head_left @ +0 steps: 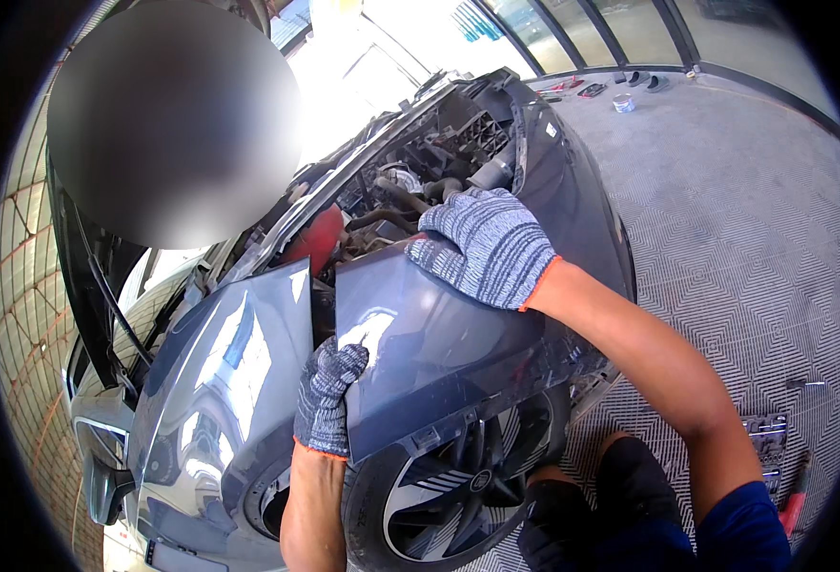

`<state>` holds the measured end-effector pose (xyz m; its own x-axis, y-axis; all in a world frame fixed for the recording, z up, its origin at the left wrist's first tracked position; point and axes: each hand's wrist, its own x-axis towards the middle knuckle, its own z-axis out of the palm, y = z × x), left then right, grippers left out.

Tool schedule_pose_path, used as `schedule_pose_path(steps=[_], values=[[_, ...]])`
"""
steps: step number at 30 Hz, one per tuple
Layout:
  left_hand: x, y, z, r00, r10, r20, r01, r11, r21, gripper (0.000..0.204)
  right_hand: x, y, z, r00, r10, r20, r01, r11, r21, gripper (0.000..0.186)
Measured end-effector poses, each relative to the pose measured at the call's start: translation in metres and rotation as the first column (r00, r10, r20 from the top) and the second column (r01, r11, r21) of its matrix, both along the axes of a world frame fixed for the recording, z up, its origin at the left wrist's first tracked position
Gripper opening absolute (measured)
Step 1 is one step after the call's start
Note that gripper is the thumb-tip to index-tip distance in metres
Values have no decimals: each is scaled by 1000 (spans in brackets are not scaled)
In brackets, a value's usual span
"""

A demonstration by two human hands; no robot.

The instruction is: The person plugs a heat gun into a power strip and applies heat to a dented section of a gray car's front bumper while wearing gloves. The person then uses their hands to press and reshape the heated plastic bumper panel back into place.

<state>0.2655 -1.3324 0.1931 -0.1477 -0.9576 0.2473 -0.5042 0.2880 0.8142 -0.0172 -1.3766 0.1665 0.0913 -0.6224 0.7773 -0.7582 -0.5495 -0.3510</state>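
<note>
A dark grey painted bumper cover (430, 343) stands out from the car's front corner, with a gap between it and the grey fender (220, 353) to its left. My left hand (329, 396), in a grey striped knit glove, is closed around the cover's left edge. My right hand (487, 246), gloved alike, grips its top edge beside the engine bay, some fingers hidden behind it. Below the cover is a wheel (458, 491) with a black and silver rim.
Hoses and a red part (317, 238) show in the engine bay (410, 186). A side mirror (105, 458) juts out at the left. On the patterned floor at right lie a socket tray (768, 443) and a red-handled tool (796, 496). A can (624, 103) stands farther back.
</note>
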Motion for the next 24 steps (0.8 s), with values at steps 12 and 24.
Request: schedule_pose_path(steps=[12,24], values=[[11,8,-19,782,91,-616,-84,996,41,57,37,28,-9,995,-10,-95,-20,952,-304,71],[25,-2,-35,674,-182,-716,220,975,-40,57,110,113,-39,924,321,-207,-361,911,-197,80]])
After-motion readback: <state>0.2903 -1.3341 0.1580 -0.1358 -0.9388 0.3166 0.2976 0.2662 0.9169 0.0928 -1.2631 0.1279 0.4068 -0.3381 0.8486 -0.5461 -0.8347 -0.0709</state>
